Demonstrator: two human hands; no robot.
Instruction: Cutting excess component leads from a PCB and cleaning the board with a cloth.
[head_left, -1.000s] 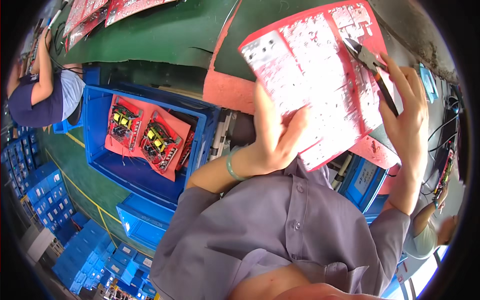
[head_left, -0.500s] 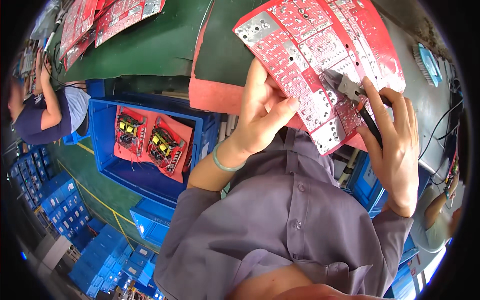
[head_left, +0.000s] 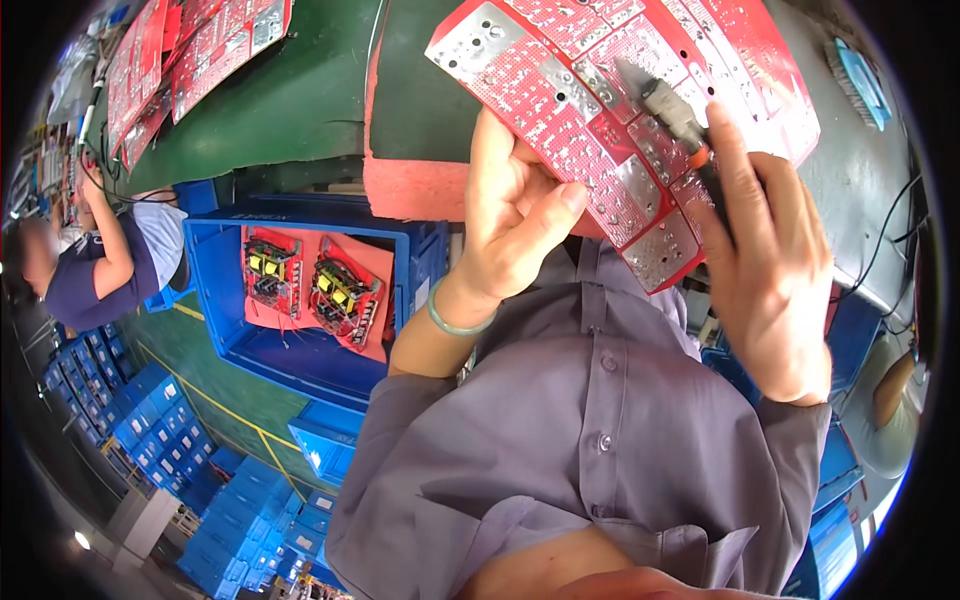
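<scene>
A large red circuit board (head_left: 605,165), its solder side facing up, is tilted in front of my chest. My left hand (head_left: 520,225) grips its near left edge, thumb on top and fingers underneath. A green bangle circles that wrist. My right hand (head_left: 770,265) is closed round the dark handles of cutting pliers (head_left: 675,112), which have an orange part near the joint. The jaws point up and left over the soldered face; whether they touch it I cannot tell. My index finger stretches along the tool.
To the left, a blue crate (head_left: 420,275) holds two boards with yellow components (head_left: 342,300) on pink foam. More red boards (head_left: 215,60) lie on the green mat (head_left: 310,115). A blue brush (head_left: 862,85) rests at right. People sit at both sides.
The pliers have moved up and left, farther across the board. The board has shifted slightly left and up at its far left corner. My left hand still holds its edge.
</scene>
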